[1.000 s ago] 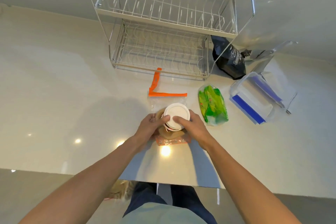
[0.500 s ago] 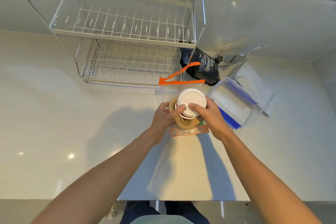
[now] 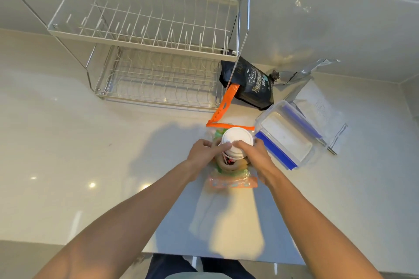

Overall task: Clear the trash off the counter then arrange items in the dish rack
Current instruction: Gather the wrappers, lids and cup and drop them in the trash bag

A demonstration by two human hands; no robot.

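Both of my hands grip a stack of paper cups with a white lid [image 3: 237, 140] on top, held over the counter inside a clear plastic bag with an orange drawstring [image 3: 223, 106]. My left hand [image 3: 204, 150] clasps the stack's left side, my right hand [image 3: 254, 154] its right side. A green packet [image 3: 218, 133] shows just behind the lid, mostly hidden. The two-tier wire dish rack [image 3: 145, 43] stands at the back of the counter with nothing on its shelves.
A black pouch [image 3: 251, 85] lies right of the rack. A clear food container with blue clips [image 3: 285, 136] sits beside my right hand. A foil bag [image 3: 301, 72] and a flat clear packet [image 3: 317, 108] lie further right. The counter's front edge [image 3: 90, 242] runs below my forearms.
The cups and bag have moved to the right across the counter, from the rack's front to beside the clear container. The green packet is now under them and the orange drawstring stands up.
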